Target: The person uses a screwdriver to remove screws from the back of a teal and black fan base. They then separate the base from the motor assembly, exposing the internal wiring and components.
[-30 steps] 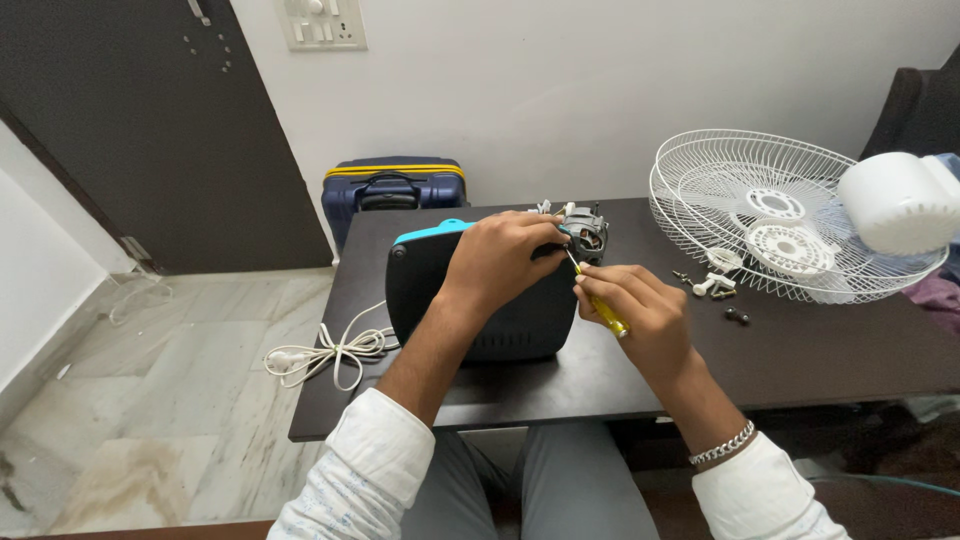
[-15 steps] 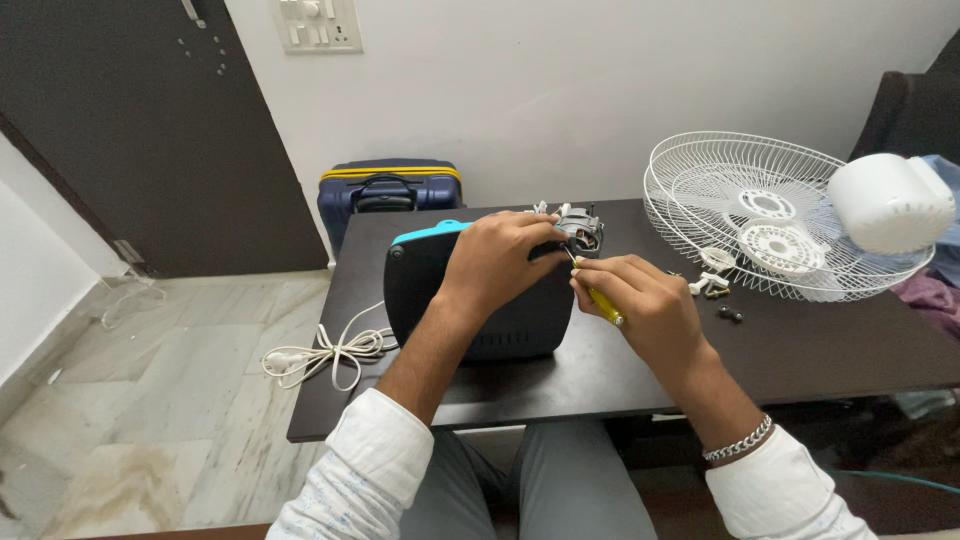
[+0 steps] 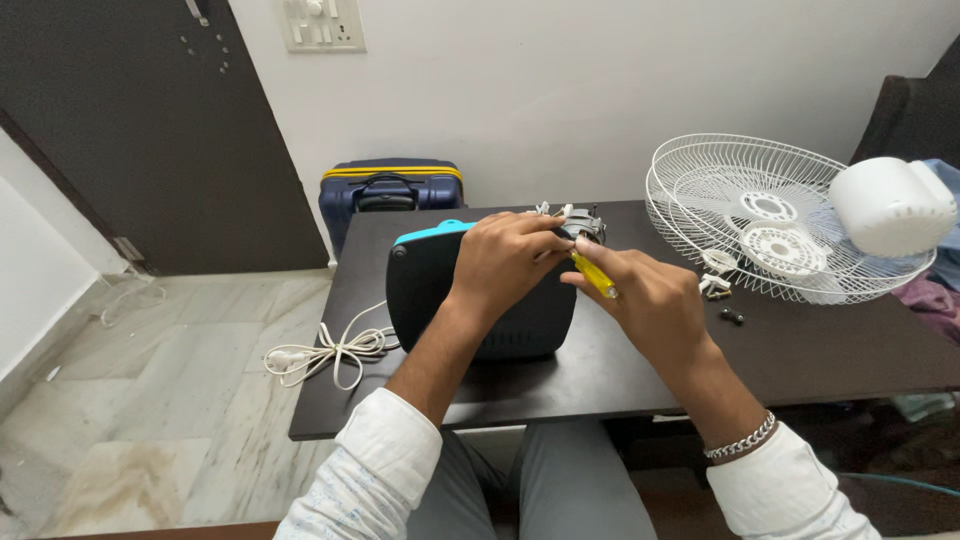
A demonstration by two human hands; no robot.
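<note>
My left hand (image 3: pixel 505 258) grips a small grey metal fan motor (image 3: pixel 584 226) above the dark table (image 3: pixel 800 350). My right hand (image 3: pixel 640 295) holds a yellow-handled screwdriver (image 3: pixel 594 275), its tip pointing up at the motor. Both hands meet over a black fan base with a blue top edge (image 3: pixel 430 270), which stands on the table. Most of the motor is hidden behind my fingers.
White wire fan grilles (image 3: pixel 760 215) lie at the right with a white motor cover (image 3: pixel 890 205) on them. Small screws and white parts (image 3: pixel 722 290) sit near the grilles. A white power cord (image 3: pixel 330 352) hangs off the table's left edge. A blue suitcase (image 3: pixel 390 190) stands behind.
My right hand has moved up and closer to the motor, tilting the screwdriver more steeply. The left hand stays on the motor.
</note>
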